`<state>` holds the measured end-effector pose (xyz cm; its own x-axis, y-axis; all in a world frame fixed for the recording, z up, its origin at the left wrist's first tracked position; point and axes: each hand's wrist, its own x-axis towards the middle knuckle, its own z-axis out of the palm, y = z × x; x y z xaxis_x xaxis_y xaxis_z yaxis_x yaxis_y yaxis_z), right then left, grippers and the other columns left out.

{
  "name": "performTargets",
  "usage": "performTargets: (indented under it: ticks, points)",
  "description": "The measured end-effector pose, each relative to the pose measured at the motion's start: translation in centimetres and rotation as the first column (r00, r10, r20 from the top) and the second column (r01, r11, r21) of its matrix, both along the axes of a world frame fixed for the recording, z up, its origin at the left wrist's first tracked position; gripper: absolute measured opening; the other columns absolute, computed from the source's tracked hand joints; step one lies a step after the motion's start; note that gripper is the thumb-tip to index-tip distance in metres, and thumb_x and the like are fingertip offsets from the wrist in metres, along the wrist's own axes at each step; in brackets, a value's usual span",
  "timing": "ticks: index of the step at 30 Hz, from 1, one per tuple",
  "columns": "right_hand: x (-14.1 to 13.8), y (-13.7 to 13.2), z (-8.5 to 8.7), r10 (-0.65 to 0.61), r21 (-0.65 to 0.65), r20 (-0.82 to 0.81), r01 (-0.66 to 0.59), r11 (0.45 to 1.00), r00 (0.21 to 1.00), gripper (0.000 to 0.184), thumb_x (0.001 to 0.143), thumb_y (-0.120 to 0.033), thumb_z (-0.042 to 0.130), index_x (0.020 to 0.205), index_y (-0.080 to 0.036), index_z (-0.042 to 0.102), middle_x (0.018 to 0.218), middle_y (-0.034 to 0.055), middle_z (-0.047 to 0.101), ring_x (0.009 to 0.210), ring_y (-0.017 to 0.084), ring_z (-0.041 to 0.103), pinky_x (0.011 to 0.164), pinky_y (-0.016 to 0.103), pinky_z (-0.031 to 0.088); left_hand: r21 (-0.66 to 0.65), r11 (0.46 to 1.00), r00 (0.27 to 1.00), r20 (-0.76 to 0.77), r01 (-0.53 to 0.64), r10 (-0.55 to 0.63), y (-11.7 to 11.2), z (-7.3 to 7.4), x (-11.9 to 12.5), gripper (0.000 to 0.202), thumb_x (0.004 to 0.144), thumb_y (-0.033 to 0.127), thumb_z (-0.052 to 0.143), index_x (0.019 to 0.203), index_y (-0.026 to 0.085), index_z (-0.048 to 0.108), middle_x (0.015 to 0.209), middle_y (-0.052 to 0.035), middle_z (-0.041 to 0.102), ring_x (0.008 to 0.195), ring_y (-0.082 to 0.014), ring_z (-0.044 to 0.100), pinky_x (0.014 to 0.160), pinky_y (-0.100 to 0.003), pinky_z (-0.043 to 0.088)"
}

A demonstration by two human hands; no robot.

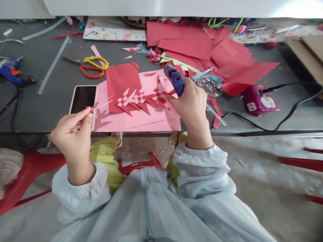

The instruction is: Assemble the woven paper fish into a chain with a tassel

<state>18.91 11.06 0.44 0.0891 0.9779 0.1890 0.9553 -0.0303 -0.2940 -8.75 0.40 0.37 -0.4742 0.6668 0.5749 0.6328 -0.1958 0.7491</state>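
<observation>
My left hand [73, 129] pinches a thin pink paper strip [102, 105] that points right toward the woven paper. My right hand [193, 104] is wrapped round a blue glue gun [176, 79], its nozzle end close to a woven red-and-pink paper piece [141, 97]. That piece lies on a pink sheet [151, 117] and a red sheet [122, 80] at the table's front edge. A phone [83, 99] with a dark screen lies just beyond my left hand.
Scissors [92, 67] with yellow and red handles lie behind the phone. Red paper sheets [202, 45] pile up at the back right. A magenta power strip [259, 101] with black cables sits right. A second blue glue gun [12, 70] is at far left.
</observation>
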Motion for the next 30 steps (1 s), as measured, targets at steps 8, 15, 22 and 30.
performTargets:
  ticks: [8, 15, 22, 30]
  points:
    - [2.2, -0.8, 0.5, -0.013, 0.026, -0.064, 0.015, 1.0, 0.998, 0.034, 0.078, -0.028, 0.066, 0.111, -0.021, 0.06, 0.097, 0.0122, 0.073, 0.094, 0.034, 0.065, 0.077, 0.044, 0.047, -0.125, 0.992, 1.0, -0.029, 0.006, -0.01, 0.0, 0.6, 0.8, 0.02, 0.08, 0.014, 0.074, 0.098, 0.022, 0.081, 0.089, -0.0021, 0.079, 0.075, -0.013, 0.07, 0.066, -0.027, 0.058]
    - [4.5, -1.1, 0.9, 0.004, 0.017, -0.071, -0.003, 1.0, 0.997, 0.033, 0.075, -0.027, 0.071, 0.106, -0.021, 0.064, 0.098, 0.0109, 0.073, 0.095, 0.033, 0.066, 0.079, 0.043, 0.048, -0.254, 0.956, 0.983, 0.146, 0.149, -0.115, 0.2, 0.6, 1.3, 0.03, 0.073, 0.009, 0.073, 0.1, 0.019, 0.08, 0.097, -0.0037, 0.08, 0.08, -0.0128, 0.072, 0.073, -0.024, 0.061]
    - [6.6, -1.5, 0.3, -0.028, 0.024, -0.039, 0.029, 0.999, 0.999, 0.034, 0.071, -0.031, 0.075, 0.102, -0.021, 0.065, 0.097, 0.0118, 0.074, 0.092, 0.034, 0.066, 0.075, 0.042, 0.049, -0.404, 0.873, 0.94, 0.306, 0.274, -0.153, 0.5, 0.6, 2.1, 0.029, 0.067, 0.021, 0.078, 0.097, 0.022, 0.079, 0.097, -0.0049, 0.079, 0.081, -0.0156, 0.073, 0.079, -0.03, 0.063]
    - [7.8, -1.9, -0.2, -0.067, -0.003, -0.037, 0.067, 0.998, 0.997, 0.034, 0.073, -0.035, 0.075, 0.102, -0.023, 0.062, 0.093, 0.0105, 0.073, 0.093, 0.034, 0.068, 0.076, 0.042, 0.049, -0.429, 0.849, 0.943, 0.256, 0.309, -0.214, 1.3, 0.0, 3.1, 0.023, 0.072, 0.03, 0.077, 0.094, 0.023, 0.08, 0.096, -0.0047, 0.08, 0.082, -0.0167, 0.073, 0.077, -0.027, 0.062]
